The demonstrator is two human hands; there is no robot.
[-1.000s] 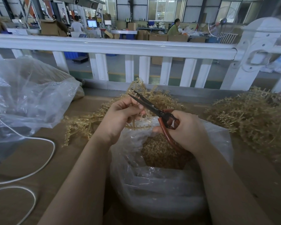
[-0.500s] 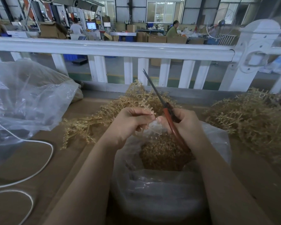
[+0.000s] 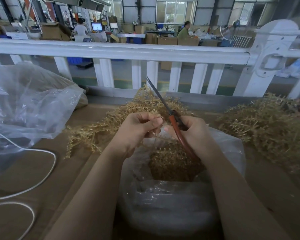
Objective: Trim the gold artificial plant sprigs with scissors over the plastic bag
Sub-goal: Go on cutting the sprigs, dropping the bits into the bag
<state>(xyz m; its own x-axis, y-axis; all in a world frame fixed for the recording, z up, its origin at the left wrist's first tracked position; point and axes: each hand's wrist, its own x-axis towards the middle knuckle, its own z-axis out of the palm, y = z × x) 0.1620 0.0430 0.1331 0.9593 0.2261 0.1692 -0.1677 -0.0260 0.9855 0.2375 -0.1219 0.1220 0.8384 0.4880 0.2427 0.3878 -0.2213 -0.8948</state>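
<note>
- Your scissors [image 3: 176, 124] have reddish-brown handles and dark grey blades.
- The sprigs [image 3: 139, 108] in front of you are pale gold, and so is the heap [image 3: 267, 125] to your right.
- Your bag [image 3: 173, 201] is clear with whitish glints; the trimmings [image 3: 171, 163] inside look darker gold.
- The second bag [image 3: 28, 104] on your left is clear and hazy grey.
- The cable [image 3: 47, 170] is white.
- The table [image 3: 33, 168] is plain brown.
- The railing [image 3: 121, 50] ahead of you is glossy white.

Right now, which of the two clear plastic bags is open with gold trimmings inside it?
The plastic bag directly below both hands, nearest the camera. Its mouth gapes upward, showing gold pieces inside. The other bag, at far left, lies crumpled on the table.
</note>
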